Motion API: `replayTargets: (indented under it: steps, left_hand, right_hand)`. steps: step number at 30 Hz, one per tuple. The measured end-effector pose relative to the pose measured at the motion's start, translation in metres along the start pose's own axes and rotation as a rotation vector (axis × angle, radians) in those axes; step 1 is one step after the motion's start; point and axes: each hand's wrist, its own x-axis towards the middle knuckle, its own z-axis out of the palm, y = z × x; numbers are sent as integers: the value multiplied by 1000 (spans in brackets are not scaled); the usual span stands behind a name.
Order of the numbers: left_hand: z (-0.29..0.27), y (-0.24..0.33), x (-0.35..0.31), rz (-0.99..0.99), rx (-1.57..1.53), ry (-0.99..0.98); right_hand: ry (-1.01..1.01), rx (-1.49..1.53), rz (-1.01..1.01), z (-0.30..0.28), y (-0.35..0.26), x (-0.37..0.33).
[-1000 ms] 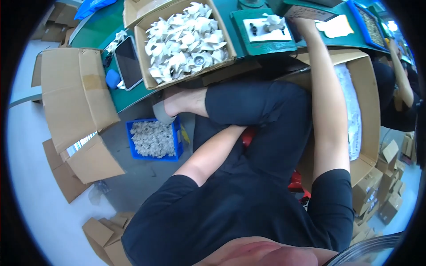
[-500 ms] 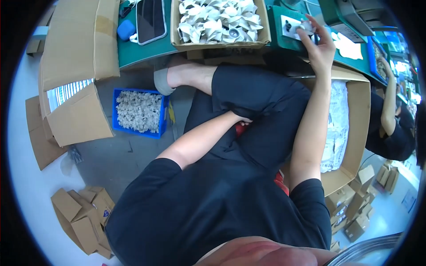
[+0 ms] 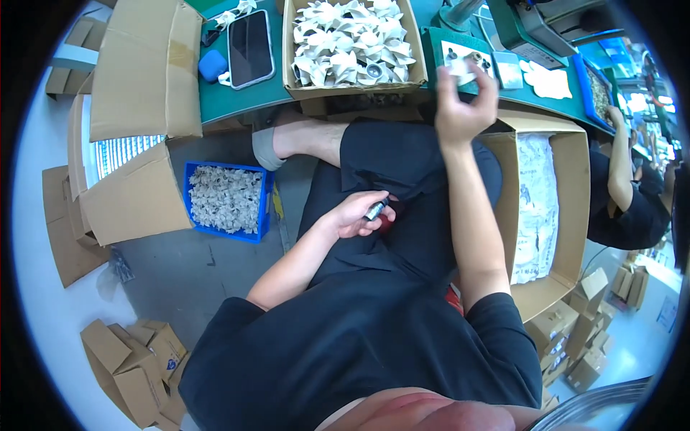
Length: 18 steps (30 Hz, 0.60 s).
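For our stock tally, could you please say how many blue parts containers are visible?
2: a blue bin on the floor, left, and a blue tray on the green workbench, right; others may be hidden.

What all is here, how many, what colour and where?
Bench: one, green, top
Parts box: one, brown, on the bench
Fan parts: many, white, in that box
Phone: one, dark, left of that box
Case: one, blue, beside the phone
Fixture: one, green and white, right of that box
Tray: one, blue, bench's right end
Bin: one, blue, floor, grey pieces inside
Large carton: one, brown, right side, holding white plastic
Other cartons: several, brown, both sides
Coworker: one, in black, far right
Left hand: one, centre, holding a dark item
Right hand: one, near the fixture, holding a white part
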Motion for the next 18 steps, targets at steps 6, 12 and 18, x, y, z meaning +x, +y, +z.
replayTargets:
  steps: [6,12,18]
  left_hand:
    - [9,0,-26,130,131,-183]
    - [27,42,-63,362,195,-403]
    - [29,46,-57,338,219,-446]
  right_hand:
    - [-208,48,-189,6,-86,58]
    - [-962,456,171,-70,-105,16]
    - [-1034,457,98,-101,-103,-26]
